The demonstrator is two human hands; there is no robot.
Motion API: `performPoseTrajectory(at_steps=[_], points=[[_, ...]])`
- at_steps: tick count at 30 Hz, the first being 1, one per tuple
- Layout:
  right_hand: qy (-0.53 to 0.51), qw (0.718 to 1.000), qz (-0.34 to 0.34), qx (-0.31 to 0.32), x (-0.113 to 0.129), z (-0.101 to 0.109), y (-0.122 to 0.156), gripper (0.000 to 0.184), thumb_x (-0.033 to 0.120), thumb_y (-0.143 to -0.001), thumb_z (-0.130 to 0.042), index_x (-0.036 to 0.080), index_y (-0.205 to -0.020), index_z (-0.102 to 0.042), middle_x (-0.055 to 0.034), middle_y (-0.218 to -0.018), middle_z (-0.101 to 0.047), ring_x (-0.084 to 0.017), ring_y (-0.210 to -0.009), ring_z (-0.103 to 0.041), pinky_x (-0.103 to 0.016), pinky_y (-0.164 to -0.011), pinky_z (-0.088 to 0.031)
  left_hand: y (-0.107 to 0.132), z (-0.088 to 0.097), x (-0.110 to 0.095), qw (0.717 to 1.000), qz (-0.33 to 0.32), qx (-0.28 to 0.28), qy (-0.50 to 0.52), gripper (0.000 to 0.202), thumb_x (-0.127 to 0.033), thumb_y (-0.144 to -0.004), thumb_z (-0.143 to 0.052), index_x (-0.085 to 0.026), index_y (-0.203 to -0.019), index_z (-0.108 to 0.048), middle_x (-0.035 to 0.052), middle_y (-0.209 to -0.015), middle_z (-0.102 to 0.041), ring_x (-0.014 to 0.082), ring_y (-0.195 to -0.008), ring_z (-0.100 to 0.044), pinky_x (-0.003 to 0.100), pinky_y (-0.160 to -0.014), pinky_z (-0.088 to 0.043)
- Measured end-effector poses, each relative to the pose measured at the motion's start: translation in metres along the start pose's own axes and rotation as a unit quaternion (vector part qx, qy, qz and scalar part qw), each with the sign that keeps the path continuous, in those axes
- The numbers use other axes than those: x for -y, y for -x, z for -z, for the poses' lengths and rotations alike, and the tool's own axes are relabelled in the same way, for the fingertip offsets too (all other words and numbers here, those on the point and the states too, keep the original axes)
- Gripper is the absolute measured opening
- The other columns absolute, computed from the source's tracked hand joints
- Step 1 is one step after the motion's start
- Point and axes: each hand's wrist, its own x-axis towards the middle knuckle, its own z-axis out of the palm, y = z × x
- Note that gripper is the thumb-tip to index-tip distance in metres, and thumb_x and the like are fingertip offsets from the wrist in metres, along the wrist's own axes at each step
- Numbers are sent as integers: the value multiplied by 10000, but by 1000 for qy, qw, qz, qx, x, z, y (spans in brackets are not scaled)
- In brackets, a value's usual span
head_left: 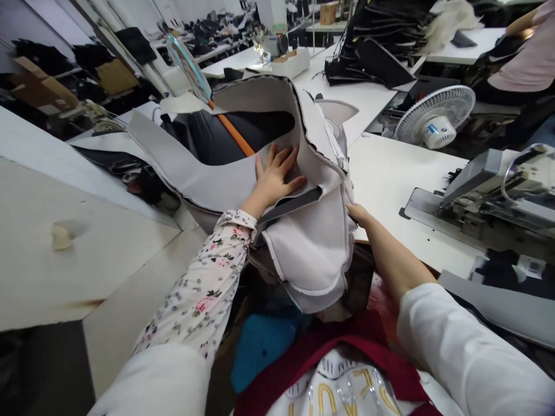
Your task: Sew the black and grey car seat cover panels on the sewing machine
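Observation:
A light grey padded fabric bag with dark seam edges is bunched up in front of me, partly over the table's edge. My left hand lies on its upper panel with the fingers spread. At the bag's right side, my right hand grips the edge; its fingertips are partly hidden by the fabric. Black material shows through the bag's wide opening. An orange handle, belonging to a racket-shaped thing with a pale blue rim, crosses that opening.
A white table extends to the right, with a sewing machine on it. Beyond it stands a white fan. Black pieces are piled at the back. A person in pink is at far right. A white panel borders the left.

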Motion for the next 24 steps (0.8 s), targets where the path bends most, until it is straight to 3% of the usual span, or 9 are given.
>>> performPoseTrajectory(at_steps=[5, 11, 14, 16, 18, 20, 21, 22, 24], points=[[0, 999, 34, -12, -28, -5, 23, 369, 432, -992, -646, 151, -1232, -651, -86, -1228, -675, -248, -1094, -666, -463, -950, -573, 41, -22, -23, 998, -51, -7, -24, 858, -608, -942, -603, -259, -1651, -270, 121, -1674, -330, 391, -1605, -59, 695, -1222, 100], [27, 996, 88, 1, -91, -4, 116, 311, 412, -1002, -636, 143, -1154, -671, -61, -1120, -705, -222, -1022, -689, -432, -919, -583, 121, -38, -61, 991, -119, -1, -64, 850, -664, -867, -675, -217, -1562, -474, 172, -1601, -433, 438, -1594, -77, 692, -1218, 148], [73, 991, 113, -3, -123, 10, 167, 288, 426, -978, -662, 147, -1045, -682, -49, -1013, -716, -193, -932, -693, -413, -888, -580, 175, -66, -81, 988, -145, 19, -58, 799, -672, -834, -715, -259, -1500, -560, 152, -1578, -472, 446, -1591, -81, 705, -1214, 150], [104, 985, 135, -25, -128, 34, 190, 325, 475, -937, -681, 152, -977, -682, -49, -901, -711, -205, -842, -693, -422, -843, -579, 207, -95, -92, 984, -165, 47, -39, 765, -716, -830, -699, -320, -1475, -582, 120, -1560, -504, 451, -1584, -114, 735, -1194, 150], [120, 975, 177, -68, -112, 66, 206, 434, 552, -900, -648, 141, -1031, -693, -122, -936, -722, -298, -915, -702, -504, -887, -560, 228, -126, -102, 980, -181, 78, -38, 706, -724, -864, -658, -359, -1463, -588, 101, -1571, -499, 446, -1575, -161, 758, -1192, 107], [120, 955, 236, -133, -76, 97, 220, 606, 604, -923, -538, 115, -1268, -634, -221, -1232, -673, -383, -1202, -619, -592, -1062, -457, 239, -152, -110, 975, -193, 102, -42, 657, -702, -896, -635, -379, -1466, -581, 90, -1580, -492, 432, -1569, -195, 755, -1205, 61], [121, 940, 274, -165, -54, 107, 228, 672, 615, -936, -505, 130, -1399, -555, -227, -1410, -580, -389, -1356, -511, -605, -1152, -369, 242, -162, -114, 974, -193, 113, -38, 642, -690, -910, -626, -386, -1473, -572, 84, -1588, -484, 426, -1568, -203, 746, -1213, 55], [127, 918, 323, -191, -32, 111, 235, 707, 615, -933, -525, 179, -1489, -480, -189, -1548, -471, -371, -1468, -392, -593, -1216, -285, 243, -170, -118, 974, -188, 122, -28, 634, -680, -924, -615, -389, -1484, -558, 79, -1599, -470, 422, -1568, -206, 736, -1219, 62], [210, 838, 472, -176, 2, 100, 244, 772, 580, -903, -638, 241, -1561, -419, -140, -1691, -280, -393, -1573, -183, -629, -1253, -180, 243, -180, -124, 976, -170, 138, -5, 632, -662, -944, -599, -382, -1507, -533, 80, -1621, -440, 424, -1568, -205, 725, -1218, 98]])
